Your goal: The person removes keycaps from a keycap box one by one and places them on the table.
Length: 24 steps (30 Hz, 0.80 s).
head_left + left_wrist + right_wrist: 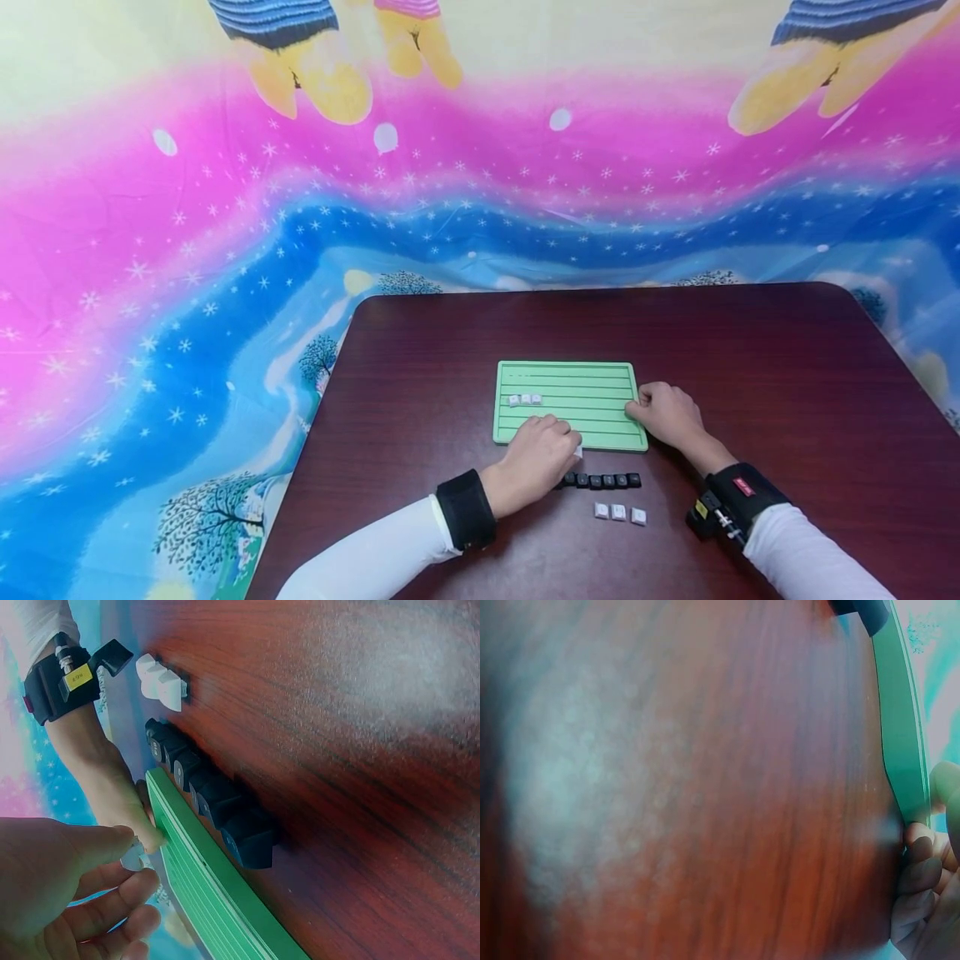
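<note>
My left hand (536,457) pinches a white keycap (133,857) between thumb and fingers, over the near edge of a green grooved board (600,392). At the board's right edge, my right hand (667,415) grips the rim, with the thumb on top and the other fingers curled beside it, as the right wrist view shows. Three white keycaps (525,400) sit side by side in a groove toward the board's left. In front of the board runs a row of several black keycaps (609,481), its left end hidden behind my left hand.
Three more white keycaps (618,512) lie nearer to me on the dark red-brown table (420,367). A colourful printed cloth (465,167) hangs behind the table. Each wrist wears a black band (467,508).
</note>
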Tool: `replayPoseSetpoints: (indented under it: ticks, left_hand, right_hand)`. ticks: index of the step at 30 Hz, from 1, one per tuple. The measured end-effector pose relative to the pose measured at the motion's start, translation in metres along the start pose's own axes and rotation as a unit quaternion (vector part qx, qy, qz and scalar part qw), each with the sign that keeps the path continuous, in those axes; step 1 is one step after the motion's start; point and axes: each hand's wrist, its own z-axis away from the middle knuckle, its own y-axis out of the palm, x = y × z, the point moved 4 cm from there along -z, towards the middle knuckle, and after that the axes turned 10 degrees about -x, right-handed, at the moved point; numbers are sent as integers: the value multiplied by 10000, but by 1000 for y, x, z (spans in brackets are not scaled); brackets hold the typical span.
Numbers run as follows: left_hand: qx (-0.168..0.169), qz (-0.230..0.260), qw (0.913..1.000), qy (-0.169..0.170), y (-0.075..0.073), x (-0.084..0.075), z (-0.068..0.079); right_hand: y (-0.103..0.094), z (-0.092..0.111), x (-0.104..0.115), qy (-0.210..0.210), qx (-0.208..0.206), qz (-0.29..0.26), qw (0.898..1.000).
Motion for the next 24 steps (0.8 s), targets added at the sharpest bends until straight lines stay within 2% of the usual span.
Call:
replayPoseSetpoints:
  ticks: [13, 24]
  left_hand:
    - [-59, -4, 10000, 71, -3, -8, 5]
    - [-42, -22, 9996, 295, -5, -16, 11]
  right_hand:
    - [2, 1, 0, 43, -17, 20, 10000]
    - [0, 0, 0, 37, 36, -13, 10000]
